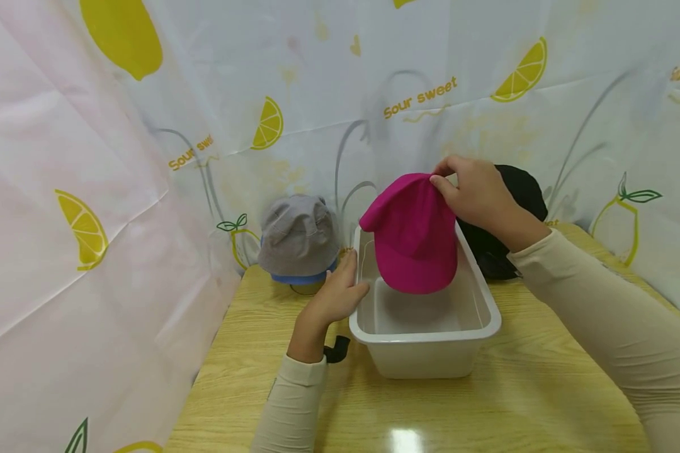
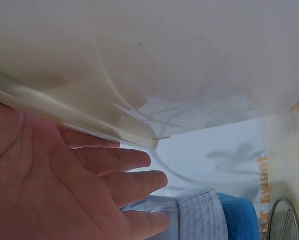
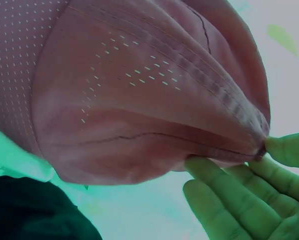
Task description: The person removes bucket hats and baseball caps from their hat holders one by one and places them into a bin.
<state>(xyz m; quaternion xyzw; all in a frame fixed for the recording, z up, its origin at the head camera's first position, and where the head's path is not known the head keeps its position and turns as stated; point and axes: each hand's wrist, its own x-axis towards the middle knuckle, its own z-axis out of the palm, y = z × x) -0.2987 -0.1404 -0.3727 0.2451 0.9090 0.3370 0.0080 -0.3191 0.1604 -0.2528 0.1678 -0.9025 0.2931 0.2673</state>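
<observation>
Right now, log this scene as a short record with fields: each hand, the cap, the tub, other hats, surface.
left hand: left hand flat, fingers straight, against the outer left wall of the white tub
right hand: right hand pinches the magenta cap at its top
cap: hangs over the tub's opening, brim pointing down
other hats: grey hat on a blue hat left of the tub; black hat behind the right hand
surface: wooden table
backdrop: lemon-print sheet
</observation>
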